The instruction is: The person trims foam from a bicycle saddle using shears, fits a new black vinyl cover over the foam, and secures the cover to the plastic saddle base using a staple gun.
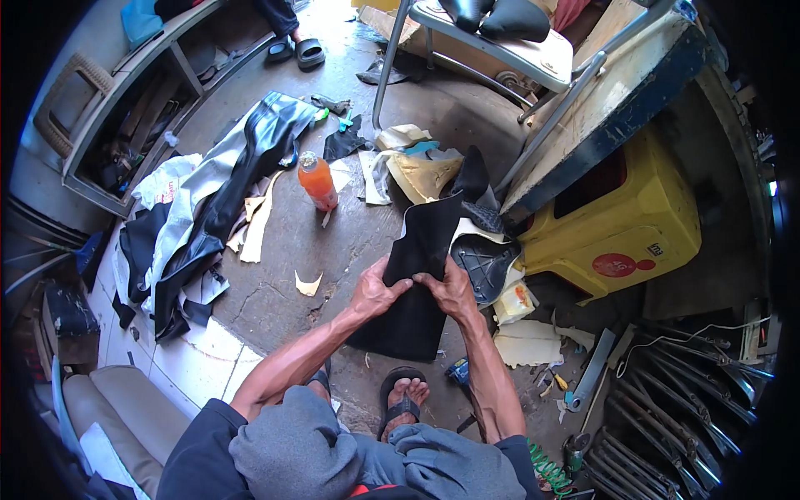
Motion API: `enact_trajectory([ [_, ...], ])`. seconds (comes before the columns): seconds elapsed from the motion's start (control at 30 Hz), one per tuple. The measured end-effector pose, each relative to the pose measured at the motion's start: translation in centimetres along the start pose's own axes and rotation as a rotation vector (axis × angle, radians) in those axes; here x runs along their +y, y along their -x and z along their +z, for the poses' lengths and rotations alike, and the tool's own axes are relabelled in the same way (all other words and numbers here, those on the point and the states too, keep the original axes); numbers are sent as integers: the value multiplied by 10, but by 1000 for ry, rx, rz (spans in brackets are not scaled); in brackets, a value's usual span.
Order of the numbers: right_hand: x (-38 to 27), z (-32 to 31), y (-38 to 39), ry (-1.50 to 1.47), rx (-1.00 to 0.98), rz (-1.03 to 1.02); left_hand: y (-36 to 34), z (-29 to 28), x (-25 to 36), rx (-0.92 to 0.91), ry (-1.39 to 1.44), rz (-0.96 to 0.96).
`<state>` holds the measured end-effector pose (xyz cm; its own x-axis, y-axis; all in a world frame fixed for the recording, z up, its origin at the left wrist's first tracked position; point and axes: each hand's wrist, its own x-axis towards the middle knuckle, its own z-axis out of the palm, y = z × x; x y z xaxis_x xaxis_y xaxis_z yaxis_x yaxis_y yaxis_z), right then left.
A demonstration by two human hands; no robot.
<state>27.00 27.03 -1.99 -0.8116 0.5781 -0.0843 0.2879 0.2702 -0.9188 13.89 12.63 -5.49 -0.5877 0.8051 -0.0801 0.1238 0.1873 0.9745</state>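
A black sheet of upholstery material [402,327] hangs over the floor in front of my knees, its upper end pointing away from me. My left hand [380,292] grips its left edge, thumb on top and the other fingers mostly hidden. On the opposite edge my right hand [451,292] is closed in the same way, and the two thumbs nearly meet. Just right of the sheet lies a black plastic seat base [482,265] with a pale rim. Beyond it are yellowish foam pieces [423,177].
An orange drink bottle [317,182] stands on the floor ahead. Black and silver material [218,200] lies in a heap at left. To the right are a yellow plastic stool [621,237] on its side, a folding chair [500,54] and several metal frames [675,408].
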Motion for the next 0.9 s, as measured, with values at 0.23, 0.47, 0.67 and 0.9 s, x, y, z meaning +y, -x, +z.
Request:
enact_trajectory([
  [0.23,-7,-6,24,30,-51,28,24,10,3,-3,70,-89],
  [0.47,4,8,32,-43,39,24,15,10,-1,-3,-84,222],
  [0.67,28,17,32,186,186,-248,10,6,4,-81,-101,263],
  [0.9,13,27,18,159,320,-150,3,16,13,63,-67,77],
])
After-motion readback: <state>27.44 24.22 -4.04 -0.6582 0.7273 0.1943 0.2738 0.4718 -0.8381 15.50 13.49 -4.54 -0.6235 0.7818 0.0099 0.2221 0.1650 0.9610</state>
